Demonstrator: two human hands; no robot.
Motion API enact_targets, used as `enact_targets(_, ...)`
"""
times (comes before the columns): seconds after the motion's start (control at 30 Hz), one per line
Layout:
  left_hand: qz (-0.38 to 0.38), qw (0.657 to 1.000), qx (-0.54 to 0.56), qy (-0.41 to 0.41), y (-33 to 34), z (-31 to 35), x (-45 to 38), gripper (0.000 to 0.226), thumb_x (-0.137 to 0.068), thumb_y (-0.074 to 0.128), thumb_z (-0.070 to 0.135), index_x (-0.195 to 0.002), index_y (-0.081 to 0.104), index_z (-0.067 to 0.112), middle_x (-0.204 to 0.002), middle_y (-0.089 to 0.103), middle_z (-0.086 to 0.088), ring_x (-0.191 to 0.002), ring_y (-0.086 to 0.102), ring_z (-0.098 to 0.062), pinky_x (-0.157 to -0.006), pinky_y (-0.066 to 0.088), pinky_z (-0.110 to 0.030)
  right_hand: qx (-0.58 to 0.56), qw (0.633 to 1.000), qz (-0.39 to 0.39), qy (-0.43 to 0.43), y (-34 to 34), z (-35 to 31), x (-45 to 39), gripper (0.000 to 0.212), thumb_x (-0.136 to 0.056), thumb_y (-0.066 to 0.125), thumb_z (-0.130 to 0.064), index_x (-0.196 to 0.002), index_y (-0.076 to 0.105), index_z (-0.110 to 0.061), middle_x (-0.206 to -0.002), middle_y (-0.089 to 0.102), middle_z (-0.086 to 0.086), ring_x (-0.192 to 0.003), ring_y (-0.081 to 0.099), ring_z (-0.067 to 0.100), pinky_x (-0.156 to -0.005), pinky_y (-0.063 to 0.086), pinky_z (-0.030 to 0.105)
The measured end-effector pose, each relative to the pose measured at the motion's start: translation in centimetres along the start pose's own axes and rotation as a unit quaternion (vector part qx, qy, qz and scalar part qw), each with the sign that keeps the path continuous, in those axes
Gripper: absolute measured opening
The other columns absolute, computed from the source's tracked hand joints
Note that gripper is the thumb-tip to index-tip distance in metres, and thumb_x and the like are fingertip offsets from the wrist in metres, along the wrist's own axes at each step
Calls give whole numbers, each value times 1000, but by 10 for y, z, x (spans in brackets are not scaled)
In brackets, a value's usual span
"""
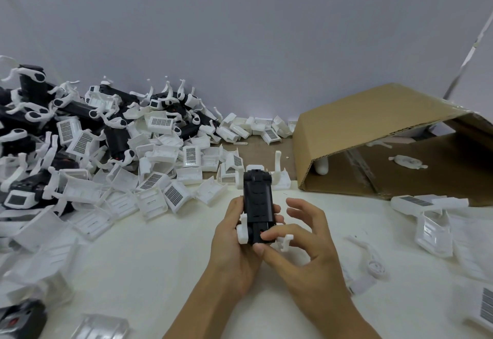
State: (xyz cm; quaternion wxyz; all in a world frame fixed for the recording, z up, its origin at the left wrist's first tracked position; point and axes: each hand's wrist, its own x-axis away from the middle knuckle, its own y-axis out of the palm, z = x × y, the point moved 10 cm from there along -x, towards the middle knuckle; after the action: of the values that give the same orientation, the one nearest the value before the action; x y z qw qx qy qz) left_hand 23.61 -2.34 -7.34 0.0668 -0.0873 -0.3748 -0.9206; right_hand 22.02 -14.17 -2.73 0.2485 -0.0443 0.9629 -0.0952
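Left hand grips the black module, pointing to 12 o'clock above the table; right hand pinches its 6 o'clock end. The white clip at 4 o'clock could snap if pressed unevenly

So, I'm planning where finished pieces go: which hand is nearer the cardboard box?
Right. The right hand is below and left of the cardboard box; the left hand, holding the black part, lies farther left.

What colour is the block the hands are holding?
The block is black, with white clips at its base; head view.
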Motion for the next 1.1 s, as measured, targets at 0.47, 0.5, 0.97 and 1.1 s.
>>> enact_targets(0.47, 12, 1000, 27, -7, -1, -2, 1, 49, -105, 41, 35, -114, 68, -5, -89, 69, -19, -73, 70, -24, -60, 60, -32, 4, 1000, -9, 5, 2, -3, -1, 38, -70, 88, -25, -95, 75, -51, -135, 46, -31, -131, 47, 3, -103, 43, 25)
enact_targets(0.5, 10, 1000, 27, -2, 0, -1, 1, 47, -106, 39, 32, -109, 71, -2, -88, 69, -18, -71, 70, -23, -58, 59, -31, 4, 1000, -9, 4, 2, -2, -1, 38, -70, 89, -18, -92, 76, -47, -132, 49, -29, -130, 50, 5, -104, 44, 27)
enact_targets(0.97, -5, 999, 36, 2, 4, 1, 1, 50, -107, 37, 29, -95, 76, 1, -89, 67, -18, -73, 68, -25, -60, 59, -31, 20, 1000, 6, 2, -1, -2, 0, 32, -68, 91, -16, -83, 77, -41, -144, 41, -25, -129, 45, 1, -98, 42, 21)
enact_targets(1.1, 22, 999, 37, 12, -2, 2, 1, 38, -107, 39, 26, -116, 67, 2, -89, 71, -19, -69, 69, -24, -56, 58, -31, 15, 1000, -11, 15, 1, -4, -1, 46, -67, 85, -34, -100, 69, -63, -142, 36, -35, -131, 42, -4, -94, 48, 20)
